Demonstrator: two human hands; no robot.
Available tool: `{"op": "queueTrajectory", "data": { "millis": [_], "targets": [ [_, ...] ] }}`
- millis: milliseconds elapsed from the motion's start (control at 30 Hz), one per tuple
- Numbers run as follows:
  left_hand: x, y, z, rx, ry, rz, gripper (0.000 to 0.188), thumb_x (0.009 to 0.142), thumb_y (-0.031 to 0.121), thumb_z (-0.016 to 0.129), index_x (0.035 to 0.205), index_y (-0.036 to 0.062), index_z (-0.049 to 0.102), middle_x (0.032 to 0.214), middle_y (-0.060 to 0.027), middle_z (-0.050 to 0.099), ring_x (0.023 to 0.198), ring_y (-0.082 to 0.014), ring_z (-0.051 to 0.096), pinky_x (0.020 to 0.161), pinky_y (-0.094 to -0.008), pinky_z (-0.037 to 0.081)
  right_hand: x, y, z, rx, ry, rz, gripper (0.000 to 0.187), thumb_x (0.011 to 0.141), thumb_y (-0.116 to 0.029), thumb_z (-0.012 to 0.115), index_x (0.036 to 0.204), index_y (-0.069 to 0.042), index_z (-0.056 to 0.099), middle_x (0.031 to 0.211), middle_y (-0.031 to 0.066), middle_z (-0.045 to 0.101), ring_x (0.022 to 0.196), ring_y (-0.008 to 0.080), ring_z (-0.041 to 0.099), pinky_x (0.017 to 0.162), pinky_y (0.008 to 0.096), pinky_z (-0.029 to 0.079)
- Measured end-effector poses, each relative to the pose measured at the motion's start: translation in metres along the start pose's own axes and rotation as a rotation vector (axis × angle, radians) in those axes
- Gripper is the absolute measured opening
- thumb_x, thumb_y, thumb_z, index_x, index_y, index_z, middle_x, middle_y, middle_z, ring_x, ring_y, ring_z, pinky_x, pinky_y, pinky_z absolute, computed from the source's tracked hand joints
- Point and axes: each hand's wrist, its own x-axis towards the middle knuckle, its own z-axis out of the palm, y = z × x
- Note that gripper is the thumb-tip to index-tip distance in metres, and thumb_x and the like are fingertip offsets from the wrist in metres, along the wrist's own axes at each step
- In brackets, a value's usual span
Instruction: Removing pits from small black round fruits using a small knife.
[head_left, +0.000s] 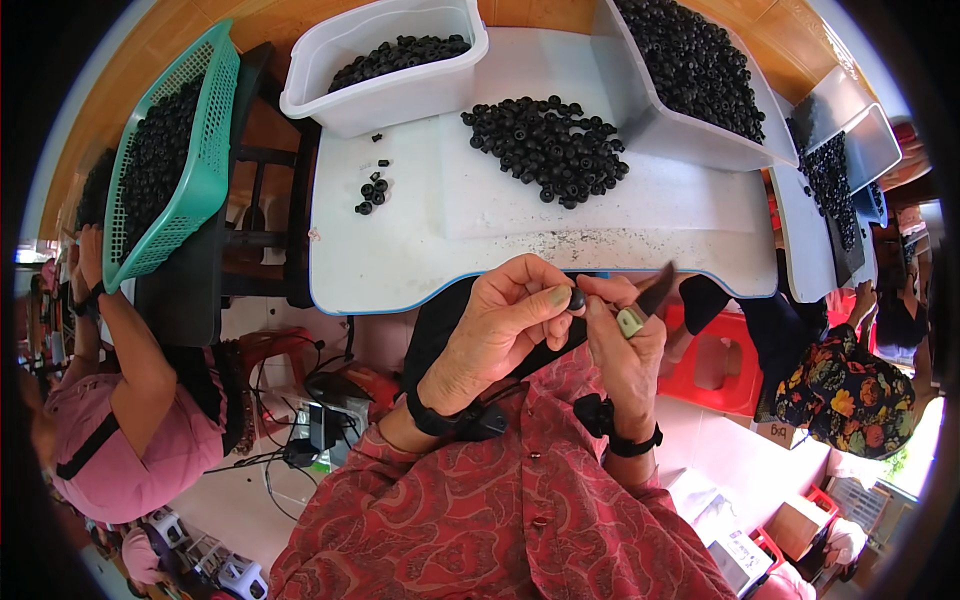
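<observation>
My left hand (508,315) pinches a small round black part (577,299), perhaps rubber, between thumb and fingers. Close beside it, my right hand (628,355) is closed round the pale green handle of a small knife (655,293), its dark blade pointing up and away to the right. The right fingertips are near or touching the black part; I cannot tell which. Both hands are just off the near edge of a white table (385,255). On that table lies a heap of similar black parts (545,150), with several stray black pieces (371,192) to its left.
A white tub (400,108) and a larger translucent bin (690,143), both holding black parts, stand at the back. Black crumbs litter the table near its front edge. At left, a person works by a green basket (203,175). Other people sit at right, near a red stool (725,365).
</observation>
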Motion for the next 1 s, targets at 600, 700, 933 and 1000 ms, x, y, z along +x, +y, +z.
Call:
{"op": "queueTrajectory", "data": {
  "millis": [600,700,933,1000],
  "targets": [
    [-0.001,0.000,-0.003,0.012,0.045,0.036,0.011,0.096,0.006,0.059,0.105,0.0008,0.059,0.076,-0.0053,0.060,0.065,-0.0115,0.059,0.058,-0.0254,0.050,0.004,-0.011,0.020,-0.606,-0.039,-0.241,0.048,0.079,0.015,0.053,0.122,-0.005,0.063,0.091,0.0149,0.058,0.077,0.0300,0.064,0.069,0.0393,0.052],
    [-0.001,0.002,-0.005,-0.007,0.027,0.023,0.007,0.095,0.004,0.060,0.100,-0.0001,0.058,0.080,-0.0053,0.061,0.066,-0.0111,0.060,0.059,-0.0255,0.052,0.005,-0.008,0.018,-0.598,-0.042,-0.243,0.047,0.079,0.015,0.053,0.122,-0.005,0.063,0.091,0.0148,0.058,0.077,0.0300,0.063,0.068,0.0386,0.052],
    [-0.002,0.001,-0.007,0.028,-0.034,0.017,0.006,0.094,0.003,0.061,0.099,-0.0002,0.059,0.080,-0.0057,0.062,0.066,-0.0109,0.060,0.058,-0.0261,0.052,0.007,-0.004,0.018,-0.584,-0.036,-0.270,0.045,0.081,0.014,0.052,0.119,-0.005,0.065,0.089,0.0146,0.058,0.076,0.0298,0.062,0.069,0.0374,0.051],
    [-0.002,0.000,-0.007,0.018,-0.052,0.015,0.006,0.094,0.003,0.061,0.099,0.0000,0.059,0.081,-0.0059,0.062,0.066,-0.0109,0.060,0.058,-0.0262,0.051,0.008,-0.001,0.016,-0.559,-0.041,-0.268,0.045,0.080,0.014,0.051,0.119,-0.004,0.065,0.090,0.0148,0.058,0.077,0.0297,0.063,0.069,0.0374,0.051]
  ]
}}
